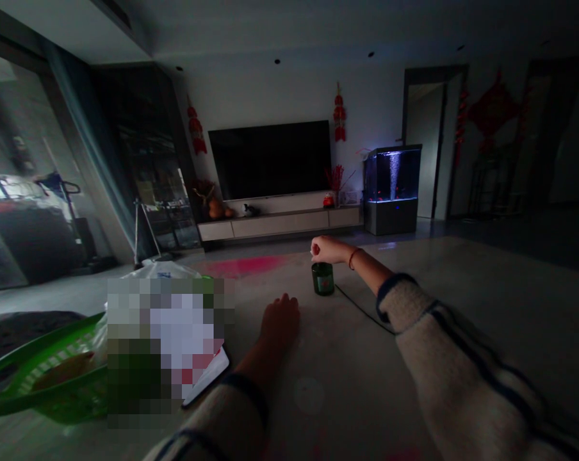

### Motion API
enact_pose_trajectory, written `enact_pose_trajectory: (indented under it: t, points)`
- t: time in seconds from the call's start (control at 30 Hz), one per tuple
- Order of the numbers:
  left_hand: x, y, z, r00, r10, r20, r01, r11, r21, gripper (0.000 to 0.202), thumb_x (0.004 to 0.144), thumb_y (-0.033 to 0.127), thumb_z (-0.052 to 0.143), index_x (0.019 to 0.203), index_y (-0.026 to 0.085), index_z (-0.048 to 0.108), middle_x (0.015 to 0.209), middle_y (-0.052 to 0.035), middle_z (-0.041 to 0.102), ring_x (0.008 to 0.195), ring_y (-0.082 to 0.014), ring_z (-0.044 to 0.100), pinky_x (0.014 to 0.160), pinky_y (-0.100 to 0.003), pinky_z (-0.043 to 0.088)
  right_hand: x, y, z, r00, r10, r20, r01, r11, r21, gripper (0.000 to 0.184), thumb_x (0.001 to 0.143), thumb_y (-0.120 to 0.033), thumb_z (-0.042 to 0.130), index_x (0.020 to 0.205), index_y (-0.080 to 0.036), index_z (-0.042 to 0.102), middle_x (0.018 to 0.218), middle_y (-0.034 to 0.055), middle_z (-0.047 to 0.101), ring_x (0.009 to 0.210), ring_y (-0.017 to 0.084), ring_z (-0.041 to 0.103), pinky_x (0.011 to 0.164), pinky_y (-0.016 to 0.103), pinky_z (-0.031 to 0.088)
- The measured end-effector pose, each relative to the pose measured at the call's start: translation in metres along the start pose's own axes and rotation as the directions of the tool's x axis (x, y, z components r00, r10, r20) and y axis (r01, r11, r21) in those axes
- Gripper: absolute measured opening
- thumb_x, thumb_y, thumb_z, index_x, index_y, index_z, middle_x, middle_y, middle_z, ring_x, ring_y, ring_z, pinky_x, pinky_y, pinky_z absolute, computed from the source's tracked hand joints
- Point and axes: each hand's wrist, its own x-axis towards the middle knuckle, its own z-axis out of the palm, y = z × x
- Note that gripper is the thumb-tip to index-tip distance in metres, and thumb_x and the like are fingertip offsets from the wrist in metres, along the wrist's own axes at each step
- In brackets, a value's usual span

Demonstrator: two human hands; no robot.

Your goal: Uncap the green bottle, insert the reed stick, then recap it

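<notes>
My right hand (326,249) reaches out over the pale table (462,307) and hovers just above a small dark green jar (323,279). Its fingers are pinched together over the jar's mouth; what they hold is too small and dim to name. My left hand (280,321) rests on the table nearer to me, knuckles up and fingers curled under, a little to the left of the jar. Both arms wear cream sleeves with dark cuffs. A thin dark cable (361,309) runs from the jar's base toward my right sleeve.
A green plastic basket (40,378) sits at the table's left edge beside a blurred patch and a white card (207,378). Beyond the table are a wall-mounted TV (270,159), a low cabinet (280,224) and a lit fish tank (392,186). The room is dim.
</notes>
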Motion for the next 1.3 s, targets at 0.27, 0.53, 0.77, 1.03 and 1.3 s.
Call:
enact_pose_trajectory:
  t: [0.27, 0.53, 0.77, 1.03, 1.3]
  points:
    - [0.0, 0.0, 0.0, 1.0, 0.0, -0.009, 0.0, 1.0, -0.006, 0.029, 0.085, 0.018, 0.028, 0.094, 0.013, 0.054, 0.094, -0.0124, 0.055, 0.084, -0.0197, 0.056, 0.068, -0.031, 0.044, 0.004, 0.016, -0.002, 0.976, 0.022, -0.216, -0.002, 0.996, 0.09, 0.023, 0.069, -0.011, 0.054, 0.091, -0.012, 0.049, 0.084, 0.0056, 0.061, 0.072, 0.009, 0.055, 0.063, 0.017, 0.041]
    - [-0.001, 0.0, -0.001, 1.0, 0.0, -0.007, 0.0, 1.0, -0.011, 0.029, 0.085, 0.02, 0.028, 0.094, 0.013, 0.055, 0.095, -0.0124, 0.055, 0.083, -0.0204, 0.056, 0.068, -0.032, 0.044, -0.003, 0.032, -0.039, 0.952, 0.021, -0.305, 0.101, 0.919, 0.381, 0.02, 0.07, -0.012, 0.056, 0.09, -0.011, 0.052, 0.084, 0.0064, 0.06, 0.071, 0.01, 0.057, 0.063, 0.018, 0.045]
    - [-0.001, 0.0, -0.001, 1.0, 0.004, -0.012, -0.004, 1.0, -0.012, 0.028, 0.085, 0.02, 0.029, 0.094, 0.014, 0.055, 0.096, -0.0119, 0.055, 0.083, -0.0194, 0.056, 0.068, -0.031, 0.044, -0.027, 0.047, -0.059, 0.988, 0.078, 0.131, -0.119, 0.931, 0.346, 0.02, 0.075, -0.02, 0.055, 0.093, -0.01, 0.055, 0.074, 0.006, 0.062, 0.053, 0.008, 0.053, 0.051, 0.019, 0.044]
    - [0.0, -0.001, 0.002, 1.0, 0.009, -0.022, -0.01, 1.0, -0.007, 0.028, 0.085, 0.019, 0.028, 0.094, 0.013, 0.055, 0.094, -0.0122, 0.055, 0.083, -0.0202, 0.056, 0.068, -0.032, 0.044, -0.037, 0.064, -0.049, 0.849, 0.333, 0.41, -0.383, 0.923, 0.044, 0.027, 0.071, -0.029, 0.059, 0.09, -0.01, 0.059, 0.082, 0.0092, 0.062, 0.06, 0.011, 0.057, 0.055, 0.025, 0.047]
    - [0.002, -0.002, 0.005, 1.0, 0.004, -0.022, -0.004, 1.0, -0.008, 0.029, 0.085, 0.02, 0.028, 0.094, 0.013, 0.055, 0.094, -0.0118, 0.055, 0.084, -0.0195, 0.056, 0.068, -0.03, 0.044, -0.083, 0.098, -0.039, 0.455, 0.611, 0.648, -0.557, 0.763, -0.329, 0.042, 0.041, -0.035, 0.076, 0.068, -0.009, 0.058, 0.078, 0.012, 0.06, 0.073, 0.029, 0.06, 0.057, 0.04, 0.047]
